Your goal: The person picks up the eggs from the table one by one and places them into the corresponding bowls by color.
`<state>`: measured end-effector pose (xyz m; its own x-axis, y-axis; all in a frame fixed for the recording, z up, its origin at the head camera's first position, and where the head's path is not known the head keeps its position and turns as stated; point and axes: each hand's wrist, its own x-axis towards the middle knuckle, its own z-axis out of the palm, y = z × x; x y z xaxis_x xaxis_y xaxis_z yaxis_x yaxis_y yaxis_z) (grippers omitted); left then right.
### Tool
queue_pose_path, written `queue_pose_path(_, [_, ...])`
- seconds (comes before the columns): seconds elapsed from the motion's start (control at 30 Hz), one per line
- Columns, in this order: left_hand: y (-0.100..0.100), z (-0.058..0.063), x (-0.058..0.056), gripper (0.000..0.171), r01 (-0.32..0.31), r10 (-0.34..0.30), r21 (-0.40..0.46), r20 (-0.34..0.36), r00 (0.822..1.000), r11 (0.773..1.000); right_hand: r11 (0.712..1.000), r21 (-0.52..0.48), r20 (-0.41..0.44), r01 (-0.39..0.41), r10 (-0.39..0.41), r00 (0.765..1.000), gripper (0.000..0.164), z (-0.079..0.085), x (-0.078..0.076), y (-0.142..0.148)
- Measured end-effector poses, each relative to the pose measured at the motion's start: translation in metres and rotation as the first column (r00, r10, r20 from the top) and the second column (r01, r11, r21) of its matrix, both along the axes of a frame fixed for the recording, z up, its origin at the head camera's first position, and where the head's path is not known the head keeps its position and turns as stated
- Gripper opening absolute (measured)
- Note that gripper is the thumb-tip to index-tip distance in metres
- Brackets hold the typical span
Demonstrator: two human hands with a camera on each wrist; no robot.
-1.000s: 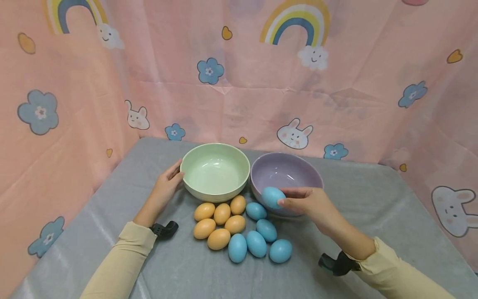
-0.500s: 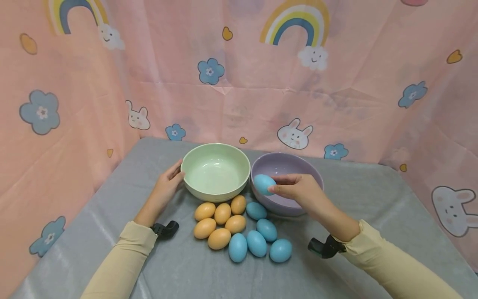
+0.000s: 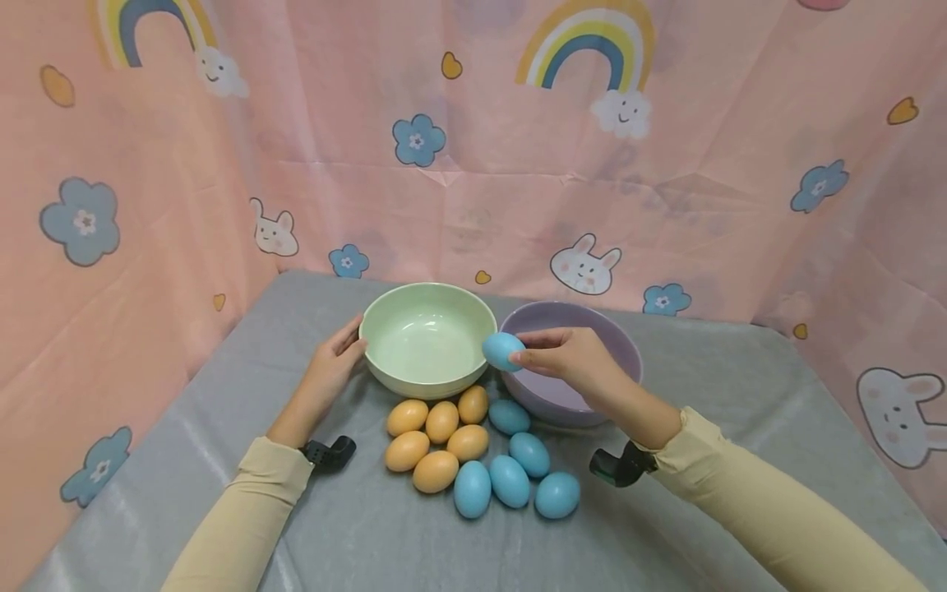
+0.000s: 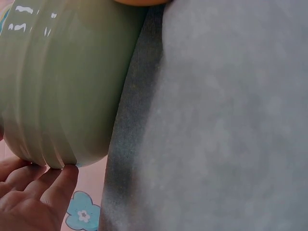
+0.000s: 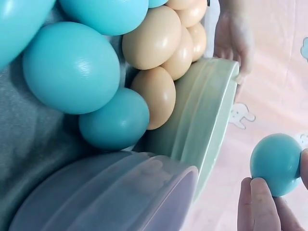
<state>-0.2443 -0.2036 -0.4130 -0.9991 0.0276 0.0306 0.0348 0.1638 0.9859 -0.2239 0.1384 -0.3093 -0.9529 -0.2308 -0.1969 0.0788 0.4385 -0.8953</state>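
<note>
My right hand (image 3: 565,358) pinches a light blue egg (image 3: 502,351) between thumb and fingertips. The egg is held above the place where the two bowls meet, overlapping the green rim from the head view. In the right wrist view, the held egg (image 5: 275,163) appears beside the fingertips. My left hand (image 3: 329,366) touches the left side of the light green bowl (image 3: 425,386). Its fingertips (image 4: 67,175) lie fairly straight against the outer wall. Beneath my right hand stands a purple bowl (image 3: 558,407). No eggs show inside the green bowl; my hand covers part of the purple one's inside.
Several orange-tan eggs (image 3: 435,472) lie in front of the green bowl. Several blue eggs (image 3: 510,482) sit to their right, near the purple bowl. A grey cloth (image 3: 355,534) covers the table. Pink patterned fabric (image 3: 503,189) hangs around the back and sides.
My right hand has moved left and farther back with the blue egg, from the purple bowl's front rim to between the bowls. My left hand keeps its place.
</note>
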Motion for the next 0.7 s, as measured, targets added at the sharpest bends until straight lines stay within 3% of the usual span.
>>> queue_pose_path(0.3, [0.000, 0.001, 0.001, 0.059, -0.003, 0.002, -0.015, -0.003, 1.000, 1.000, 0.999, -0.024, -0.024, -0.047, 0.047, 0.999, 0.051, 0.004, -0.008, -0.018])
queue_pose_path(0.7, [0.000, 0.001, 0.002, 0.059, 0.002, -0.002, -0.021, -0.016, 1.000, 1.000, 0.990, -0.136, 0.007, -0.033, 0.035, 0.999, 0.047, 0.017, -0.017, -0.050])
